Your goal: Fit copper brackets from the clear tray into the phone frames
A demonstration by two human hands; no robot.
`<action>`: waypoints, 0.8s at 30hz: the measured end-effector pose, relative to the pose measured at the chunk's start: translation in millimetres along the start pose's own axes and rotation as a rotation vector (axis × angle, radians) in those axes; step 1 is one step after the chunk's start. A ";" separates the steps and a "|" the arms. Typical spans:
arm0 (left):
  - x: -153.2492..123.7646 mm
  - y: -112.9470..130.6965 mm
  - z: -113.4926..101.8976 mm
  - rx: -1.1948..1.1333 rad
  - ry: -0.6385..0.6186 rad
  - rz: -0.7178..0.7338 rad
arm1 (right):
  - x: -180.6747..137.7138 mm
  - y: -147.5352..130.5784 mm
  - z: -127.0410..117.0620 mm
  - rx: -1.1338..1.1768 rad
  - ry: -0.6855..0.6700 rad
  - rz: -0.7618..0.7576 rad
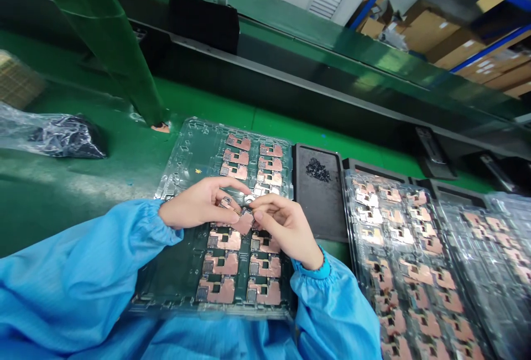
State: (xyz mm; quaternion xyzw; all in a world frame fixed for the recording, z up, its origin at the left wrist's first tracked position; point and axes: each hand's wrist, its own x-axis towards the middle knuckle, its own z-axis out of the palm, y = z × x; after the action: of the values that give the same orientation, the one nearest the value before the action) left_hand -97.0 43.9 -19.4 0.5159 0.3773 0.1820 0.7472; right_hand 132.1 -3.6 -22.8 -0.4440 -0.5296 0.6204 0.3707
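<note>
A clear plastic tray lies on the green bench in front of me, with several copper-coloured parts in two columns of its pockets. My left hand and my right hand meet over the tray's middle. Both pinch one copper part between their fingertips, just above the tray. My arms are in blue sleeves.
A black tray with a small heap of dark bits stands right of the clear tray. Stacked clear trays of copper parts fill the right side. A green post rises at the back left, beside a plastic bag.
</note>
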 end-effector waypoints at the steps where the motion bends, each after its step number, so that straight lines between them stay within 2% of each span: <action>1: 0.0 -0.2 -0.4 0.002 0.005 -0.001 | -0.3 0.5 0.2 -0.008 0.006 -0.009; 8: -1.9 -3.3 -3.9 0.049 -0.024 -0.024 | -2.9 1.0 7.2 -0.241 0.027 -0.035; 12: -2.8 -2.0 -5.3 0.191 0.039 0.021 | -2.1 -3.9 1.8 -0.319 0.035 -0.084; 14: -1.1 -1.2 -7.4 0.266 0.125 0.060 | -1.7 -4.8 -17.6 -0.483 0.182 -0.106; 15: 0.7 -1.2 -8.8 0.312 0.189 0.084 | -1.5 -4.0 -31.9 -0.600 0.312 -0.110; 17: 5.7 -2.6 -11.8 0.423 0.332 0.131 | -0.3 0.5 -65.1 -0.901 0.664 -0.075; 18: 8.8 -4.1 -13.2 0.482 0.396 0.151 | 1.0 3.9 -81.2 -0.963 0.736 -0.046; 21: 17.3 -9.9 -15.8 0.622 0.512 0.174 | 7.9 14.2 -113.3 -1.071 0.753 0.005; 24: 21.8 -15.3 -16.3 0.761 0.549 0.190 | 16.0 18.9 -117.3 -1.155 0.711 0.012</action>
State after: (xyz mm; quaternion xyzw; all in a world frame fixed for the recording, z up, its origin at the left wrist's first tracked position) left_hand -96.8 62.5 -44.5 0.7179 0.5519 0.2280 0.3578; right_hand 237.6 46.7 -49.2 -0.7507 -0.6195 0.0560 0.2223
